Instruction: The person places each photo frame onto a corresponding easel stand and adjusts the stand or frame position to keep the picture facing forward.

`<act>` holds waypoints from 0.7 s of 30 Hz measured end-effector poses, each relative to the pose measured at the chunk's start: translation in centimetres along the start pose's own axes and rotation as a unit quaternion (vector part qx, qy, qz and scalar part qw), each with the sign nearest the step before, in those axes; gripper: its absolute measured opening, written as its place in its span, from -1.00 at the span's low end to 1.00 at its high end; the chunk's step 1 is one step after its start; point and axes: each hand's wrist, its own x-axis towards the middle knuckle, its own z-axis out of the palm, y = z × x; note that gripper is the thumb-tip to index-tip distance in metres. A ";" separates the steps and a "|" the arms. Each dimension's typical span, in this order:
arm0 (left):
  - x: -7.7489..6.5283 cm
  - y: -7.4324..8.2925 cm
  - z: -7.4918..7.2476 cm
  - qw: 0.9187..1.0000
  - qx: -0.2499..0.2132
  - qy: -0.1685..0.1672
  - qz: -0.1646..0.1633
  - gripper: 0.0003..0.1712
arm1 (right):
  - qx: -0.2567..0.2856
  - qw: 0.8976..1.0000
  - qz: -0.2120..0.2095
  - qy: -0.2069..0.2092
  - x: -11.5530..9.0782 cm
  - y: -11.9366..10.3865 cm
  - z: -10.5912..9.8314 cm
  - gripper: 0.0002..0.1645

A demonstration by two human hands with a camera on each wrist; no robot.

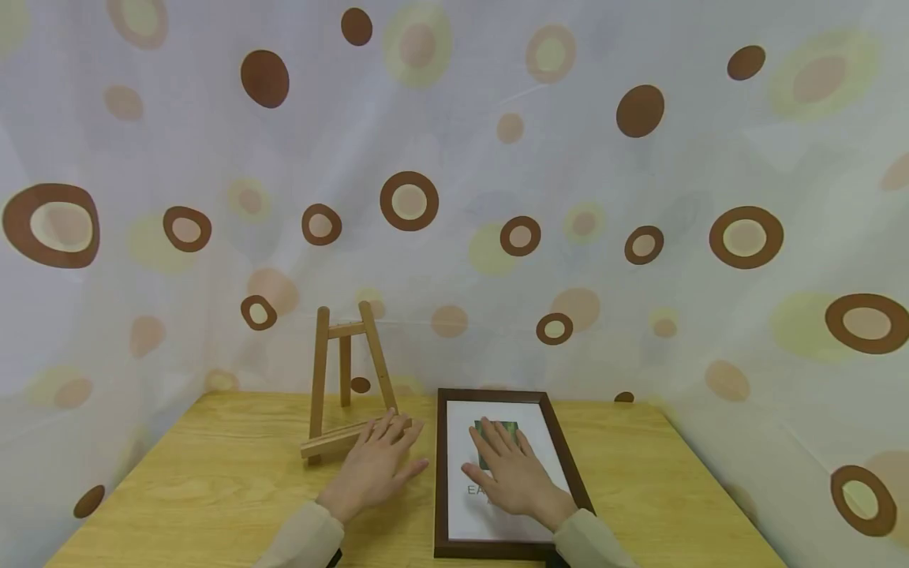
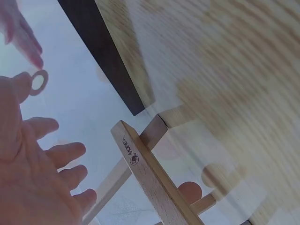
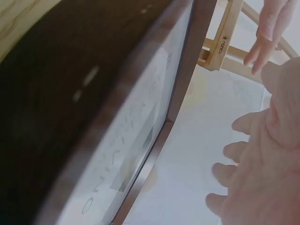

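My left hand point(image 1: 372, 467) hovers with fingers spread just in front of a small wooden easel point(image 1: 319, 371), overlapping the right end of its ledge point(image 1: 328, 444) in the head view. In the left wrist view, that ledge point(image 2: 152, 176) shows a small printed logo, and nothing is in the hand's grasp. Over a dark brown picture frame point(image 1: 441, 473) lying on the table is my right hand point(image 1: 517, 477), fingers also spread and holding nothing. It partly hides the green picture point(image 1: 512, 427) and the lettering on the white sheet. The frame's border point(image 3: 187, 70) shows in the right wrist view.
Both things are on a light wooden table point(image 1: 639, 473), the easel left of the frame. A white curtain-like sheet point(image 1: 454, 118) with brown, pink and green circles surrounds the table at the back and sides.
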 end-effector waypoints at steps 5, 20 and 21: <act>0.2 0.3 0.2 1.000 -0.003 0.026 0.001 -0.29 | 0.017 0.999 -0.004 0.027 0.2 0.1 0.3 -0.15; 0.7 0.9 0.3 0.993 -0.019 0.113 0.027 -0.43 | 0.077 0.988 -0.010 0.136 0.5 0.2 0.3 -0.40; 0.7 1.0 0.4 0.993 -0.020 0.114 0.026 -0.43 | 0.081 0.987 -0.007 0.136 0.5 0.2 0.4 -0.41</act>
